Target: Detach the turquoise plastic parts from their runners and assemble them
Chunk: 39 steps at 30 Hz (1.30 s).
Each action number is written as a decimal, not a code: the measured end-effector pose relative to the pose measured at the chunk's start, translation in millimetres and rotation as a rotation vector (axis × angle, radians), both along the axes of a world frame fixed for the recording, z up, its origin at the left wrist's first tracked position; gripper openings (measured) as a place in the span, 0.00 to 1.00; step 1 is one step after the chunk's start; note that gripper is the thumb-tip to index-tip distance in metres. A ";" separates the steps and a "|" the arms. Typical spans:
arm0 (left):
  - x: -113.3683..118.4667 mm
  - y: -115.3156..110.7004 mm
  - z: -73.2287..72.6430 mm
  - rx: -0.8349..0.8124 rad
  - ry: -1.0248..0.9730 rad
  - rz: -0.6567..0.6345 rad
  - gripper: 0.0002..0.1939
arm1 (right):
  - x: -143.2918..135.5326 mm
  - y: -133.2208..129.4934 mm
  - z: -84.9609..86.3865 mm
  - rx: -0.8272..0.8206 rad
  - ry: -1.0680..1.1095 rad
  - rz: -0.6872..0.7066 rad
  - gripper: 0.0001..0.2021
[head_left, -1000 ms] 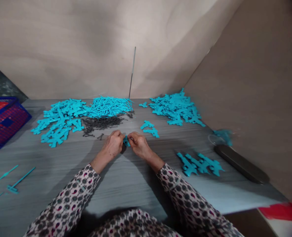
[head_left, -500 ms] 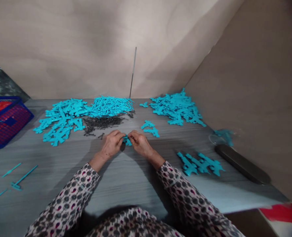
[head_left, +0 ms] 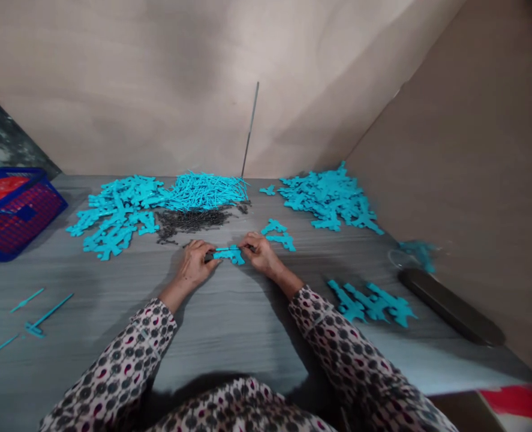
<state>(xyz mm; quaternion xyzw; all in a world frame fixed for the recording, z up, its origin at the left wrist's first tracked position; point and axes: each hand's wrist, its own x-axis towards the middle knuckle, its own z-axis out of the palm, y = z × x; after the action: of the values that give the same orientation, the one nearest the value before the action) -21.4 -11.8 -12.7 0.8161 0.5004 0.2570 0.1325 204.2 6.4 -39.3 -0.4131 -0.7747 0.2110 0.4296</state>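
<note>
A turquoise gun-shaped plastic piece lies between my hands, low over the table. My left hand is closed on its left end, thumb and fingers pinched together. Along its upper edge runs a thin turquoise strip with a short dark line beside it. At the right end, my right hand pinches close against the piece. Something small and dark shows at those fingertips, too small to name. Just beyond my right hand rest two loose turquoise pieces.
Behind my hands lie heaps of gun-shaped pieces, thin turquoise rods and small dark parts. Another turquoise heap is at back right. Several pieces lie near a dark long case. A blue basket stands left.
My hands have moved apart, my left hand shifting left, so more of the gun-shaped piece shows between them. The view has shifted slightly.
</note>
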 end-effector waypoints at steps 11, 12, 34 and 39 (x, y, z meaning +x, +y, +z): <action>-1.9 8.7 -1.8 -0.021 -0.017 -0.066 0.06 | 4.3 2.7 -5.4 -0.043 -0.117 -0.012 0.07; -1.9 8.7 -1.4 -0.024 -0.016 -0.067 0.06 | 4.2 2.4 -5.6 -0.046 -0.125 -0.016 0.07; -1.2 8.4 -5.3 0.021 -0.042 -0.064 0.04 | 2.1 -9.5 -1.4 0.016 -0.136 -0.032 0.08; -1.4 9.0 -7.6 0.033 -0.066 -0.066 0.04 | 1.5 -10.9 0.1 0.001 -0.141 -0.039 0.08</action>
<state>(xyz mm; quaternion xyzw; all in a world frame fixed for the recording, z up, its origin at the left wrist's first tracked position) -22.8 -2.8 -20.3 0.8253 0.4643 0.2874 0.1436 205.7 -4.6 -39.2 -0.4418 -0.7950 0.1723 0.3782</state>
